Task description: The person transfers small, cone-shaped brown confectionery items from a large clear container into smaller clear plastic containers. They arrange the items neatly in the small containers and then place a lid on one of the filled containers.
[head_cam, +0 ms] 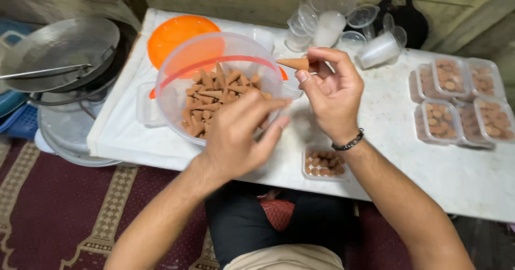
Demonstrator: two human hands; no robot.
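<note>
From the head view, our right hand (333, 95) pinches one brown cone (293, 63) between thumb and fingertips, holding it just above the rim of the clear round plastic tub (177, 71) of loose brown cones, while our left hand (236, 136) hovers beside the tub, fingers drawn narrow with nothing visibly in them. Several filled small clear lidded boxes (458, 98) sit at the right of the white table (429, 162); the open small clear tray (323, 163) near us looks nearly full, and with plenty of cones left in the tub, we judge the packing partway.

Head camera looks steeply down, close over the table (429, 168).
</note>
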